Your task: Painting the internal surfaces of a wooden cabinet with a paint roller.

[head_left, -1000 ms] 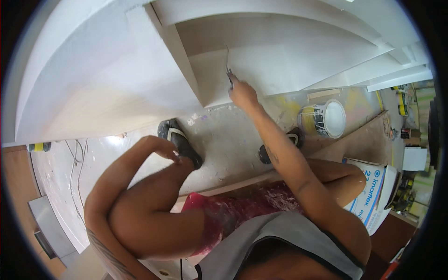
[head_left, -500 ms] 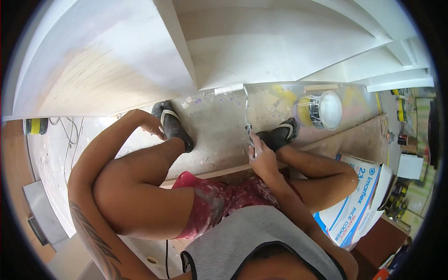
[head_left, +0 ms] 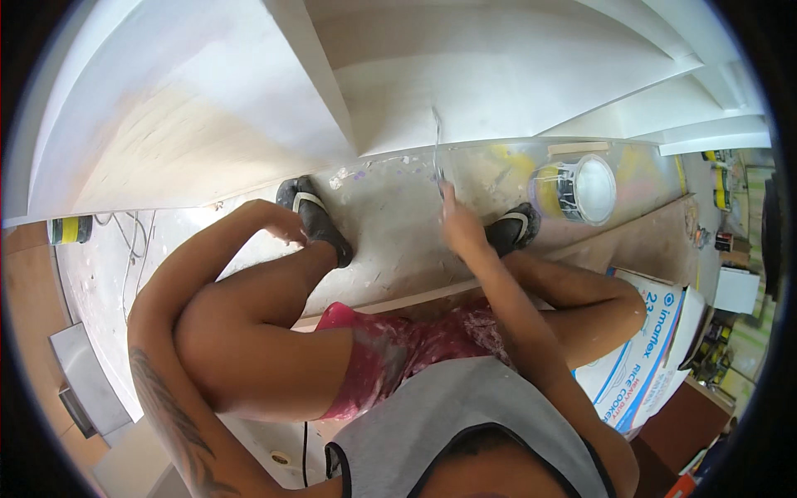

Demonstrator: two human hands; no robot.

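Note:
A paint roller is in my right hand (head_left: 465, 226), fingers wrapped round its handle and index finger stretched along it. The paint roller's wire frame (head_left: 437, 141) reaches up against the white panel (head_left: 490, 75); its sleeve is hard to make out, white on white. My left hand (head_left: 286, 224) hangs loosely beside my left shin, above the sandal, fingers a little bent and holding nothing. Right of my right foot stands a round paint bucket (head_left: 594, 189), its side yellow and black with white drips, its top white.
White upright boards and a partly bare wooden panel (head_left: 158, 124) rise ahead and to the left. A long board (head_left: 618, 232) and a white-and-blue cardboard box (head_left: 639, 353) lie to the right. Cables (head_left: 133, 236) trail at the left by a yellow-and-black can (head_left: 70, 229). Paint spots mark the floor.
My right hand has moved the paint roller forward and up, off the panel's lower edge onto its face. My left hand stays by the shin. The view has shifted slightly.

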